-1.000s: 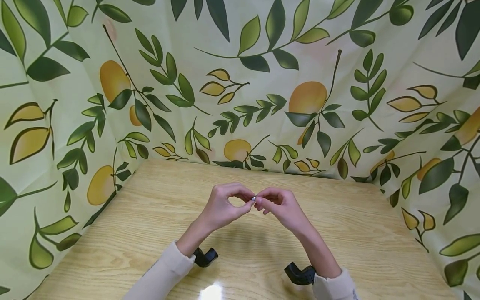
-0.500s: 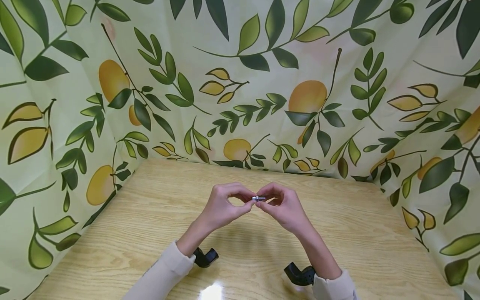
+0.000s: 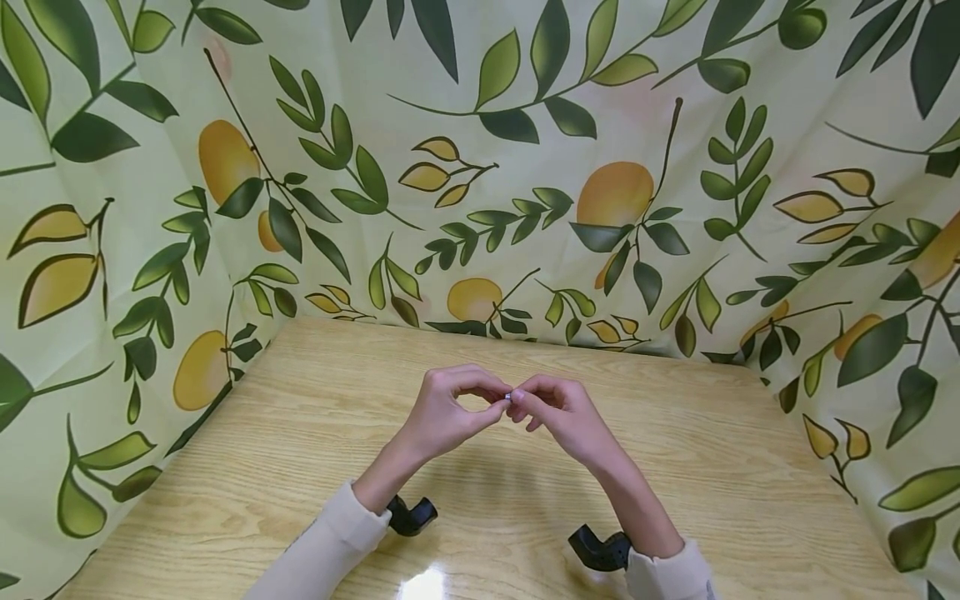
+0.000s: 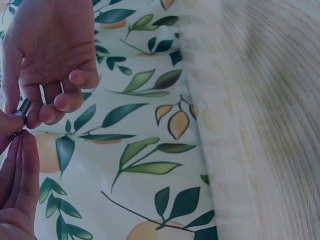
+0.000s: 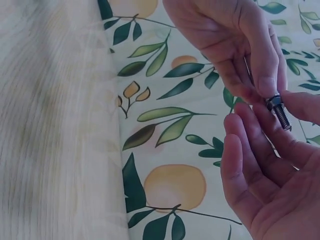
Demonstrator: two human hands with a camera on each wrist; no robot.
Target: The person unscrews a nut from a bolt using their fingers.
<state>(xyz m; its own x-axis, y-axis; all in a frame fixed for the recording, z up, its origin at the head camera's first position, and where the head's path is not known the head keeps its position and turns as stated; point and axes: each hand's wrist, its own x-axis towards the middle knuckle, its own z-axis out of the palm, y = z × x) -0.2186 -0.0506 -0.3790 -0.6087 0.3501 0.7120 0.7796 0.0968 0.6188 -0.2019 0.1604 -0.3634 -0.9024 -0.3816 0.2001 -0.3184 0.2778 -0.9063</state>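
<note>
Fingertips of both hands meet at a small metal bolt with a nut on it, held above the wooden table. In the head view my left hand comes from the left and pinches the bolt's head end between thumb and index finger. From the right, my right hand has thumb and index finger on either side of the nut. The right wrist view shows the threaded shank pointing toward the right palm. Most of the bolt is hidden by fingers in the head view. The right hand's other fingers are loosely bent.
The light wood table lies beneath both hands. A cloth printed with leaves and fruit hangs along its back and sides. Black curved mounts stick out at both wrists beside the pale sleeves.
My right fingers opened off the bolt half a second ago, showing its shank, and now close over it again. The left hand stays in place with its grip.
</note>
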